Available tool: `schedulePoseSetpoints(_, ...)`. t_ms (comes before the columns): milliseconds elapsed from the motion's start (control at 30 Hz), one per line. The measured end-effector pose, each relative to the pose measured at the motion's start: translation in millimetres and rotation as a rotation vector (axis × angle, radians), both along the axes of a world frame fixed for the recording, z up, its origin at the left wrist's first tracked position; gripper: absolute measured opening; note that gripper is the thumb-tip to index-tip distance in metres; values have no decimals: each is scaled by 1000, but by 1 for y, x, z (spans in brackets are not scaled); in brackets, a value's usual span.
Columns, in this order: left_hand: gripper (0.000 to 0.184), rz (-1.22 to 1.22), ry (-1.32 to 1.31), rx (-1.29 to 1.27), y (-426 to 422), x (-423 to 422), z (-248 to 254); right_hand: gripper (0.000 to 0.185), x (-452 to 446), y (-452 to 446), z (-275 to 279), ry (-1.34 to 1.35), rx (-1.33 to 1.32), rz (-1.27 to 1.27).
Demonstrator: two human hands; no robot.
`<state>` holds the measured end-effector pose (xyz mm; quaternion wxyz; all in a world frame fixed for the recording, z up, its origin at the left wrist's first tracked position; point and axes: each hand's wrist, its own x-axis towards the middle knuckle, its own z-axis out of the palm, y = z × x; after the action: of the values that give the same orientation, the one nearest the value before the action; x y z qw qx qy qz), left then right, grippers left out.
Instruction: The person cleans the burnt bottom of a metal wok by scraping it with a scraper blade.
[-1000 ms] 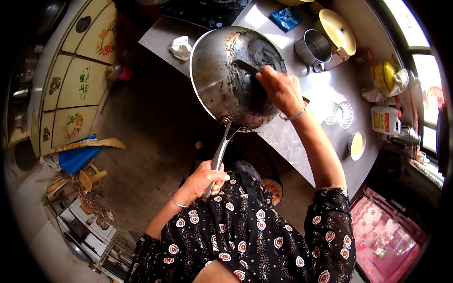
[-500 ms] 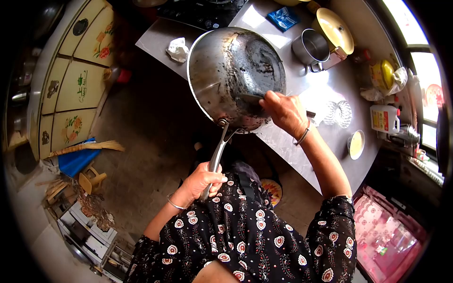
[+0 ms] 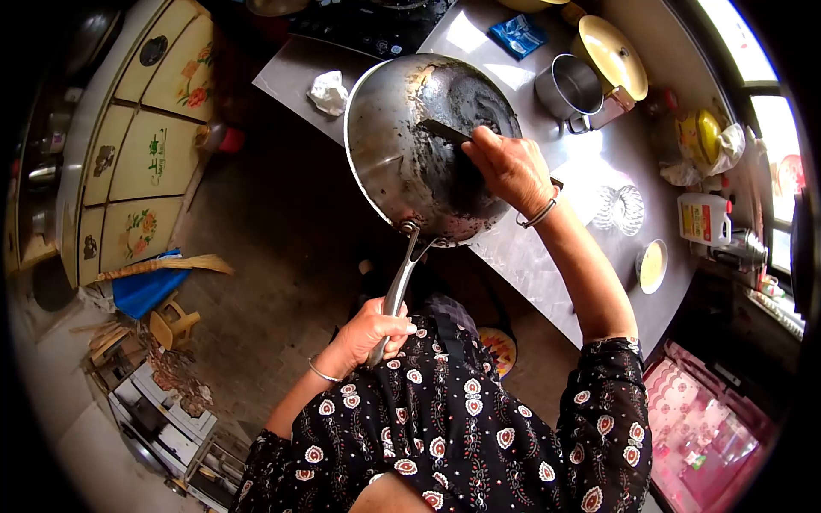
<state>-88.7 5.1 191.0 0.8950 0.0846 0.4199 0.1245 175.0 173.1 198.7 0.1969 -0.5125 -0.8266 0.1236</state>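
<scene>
A wok (image 3: 385, 128) is tipped so that its underside, crusted with black soot, faces up over the counter's edge. My left hand (image 3: 376, 329) is closed around its long metal handle (image 3: 398, 291), close to my body. My right hand (image 3: 511, 168) grips what looks like a knife, with a dark flat blade (image 3: 446, 131) lying against the blackened base. The end of its handle shows beside my wrist. Most of the knife's grip is hidden in my fingers.
On the grey counter (image 3: 547, 282) are a metal pot (image 3: 569, 88), a yellow lid (image 3: 612, 58), a blue packet (image 3: 517, 36), a clear glass dish (image 3: 617, 210), a small bowl (image 3: 652, 267) and crumpled white tissue (image 3: 327, 92). A black cooktop (image 3: 368, 34) sits behind.
My right hand has moved the blade up and slightly left across the wok's base. My left hand keeps its hold on the handle. The whole view has shifted slightly.
</scene>
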Motion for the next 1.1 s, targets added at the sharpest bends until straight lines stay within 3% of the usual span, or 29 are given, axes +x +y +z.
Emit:
schedulePoseSetpoints(500,24,-41,-12,65,-1,-6,-7,26,6,-16,3,34,-86,-9)
schedulePoseSetpoints(733,26,-22,-23,17,0,-7,-8,28,12,-42,4,-84,-84,8)
schedulePoseSetpoints(933,26,-23,-15,10,-2,-5,-9,28,-4,3,5,-35,75,-19)
schedulePoseSetpoints(1100,25,-10,-14,-6,1,-6,-5,27,-4,-13,6,-74,18,25)
